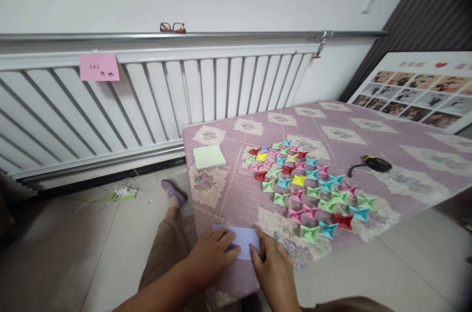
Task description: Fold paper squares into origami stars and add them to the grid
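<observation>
A light purple sheet of paper (243,242) lies folded into a rectangle at the near corner of the table. My left hand (216,253) presses its left part down, fingertips and thumb on the paper. At the right edge, my right hand (273,262) pinches the paper between thumb and fingers. Beyond the hands stand many small folded paper pieces (298,181) in rows, coloured green, blue, pink, red and yellow. A stack of pale green paper squares (209,157) sits near the table's left edge.
The table wears a purple flowered cloth (236,189). A black tape-measure-like object (378,164) with a strap lies to the right. Behind is a white radiator (214,85) with a pink note (99,67); glasses (172,27) rest on the pipe. A power strip (125,193) lies on the floor.
</observation>
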Available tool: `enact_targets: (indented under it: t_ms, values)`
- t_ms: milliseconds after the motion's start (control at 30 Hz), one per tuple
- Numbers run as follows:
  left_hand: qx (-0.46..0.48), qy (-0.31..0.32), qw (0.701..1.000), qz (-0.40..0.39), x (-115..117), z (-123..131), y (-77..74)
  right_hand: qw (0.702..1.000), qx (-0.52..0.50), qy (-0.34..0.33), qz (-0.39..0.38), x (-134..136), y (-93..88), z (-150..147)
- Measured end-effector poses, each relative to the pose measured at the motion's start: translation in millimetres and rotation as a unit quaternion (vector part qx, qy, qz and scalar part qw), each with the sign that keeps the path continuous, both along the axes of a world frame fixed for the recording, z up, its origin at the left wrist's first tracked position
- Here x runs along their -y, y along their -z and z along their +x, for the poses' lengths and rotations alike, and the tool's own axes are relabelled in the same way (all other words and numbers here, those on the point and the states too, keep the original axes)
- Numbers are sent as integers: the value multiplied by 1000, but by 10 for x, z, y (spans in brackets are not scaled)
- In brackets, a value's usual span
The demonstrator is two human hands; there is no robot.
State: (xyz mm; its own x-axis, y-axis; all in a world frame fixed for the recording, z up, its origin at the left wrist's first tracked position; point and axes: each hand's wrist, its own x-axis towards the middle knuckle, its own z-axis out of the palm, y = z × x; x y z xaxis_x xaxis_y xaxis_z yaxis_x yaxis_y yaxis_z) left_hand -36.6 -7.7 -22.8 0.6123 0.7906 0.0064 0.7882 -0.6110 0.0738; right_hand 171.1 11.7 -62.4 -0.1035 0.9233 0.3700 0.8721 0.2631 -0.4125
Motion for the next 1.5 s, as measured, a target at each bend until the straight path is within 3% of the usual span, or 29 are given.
enact_targets:
  t_ms: [167, 333, 567, 900, 1100, 1333, 1500]
  values:
    - [1, 6, 1000, -6, -2, -11, -2, 999, -38, -11, 14, 4, -26, 28]
    - [2, 9, 1000, -6, 0, -18, -5, 993, -73, -21, 85, 59, -97, 131]
    - [14, 15, 1000, 18, -14, -25, 29, 979, 30, -151, 131, 410, -35, -17]
    - [69, 97, 991, 53, 1, -323, 88, 977, 120, -148, 92, 480, -94, -148]
    - [67, 66, 995, 37, 131, -490, 80, 971, 162, -155, 83, 494, -66, -155]
    - [110, 0, 993, 30, 324, -644, 179, 971, 161, -136, 114, 506, 29, 189]
    - [129, -30, 990, 43, 363, -596, 240, 975, 155, -121, 108, 485, -39, 422]
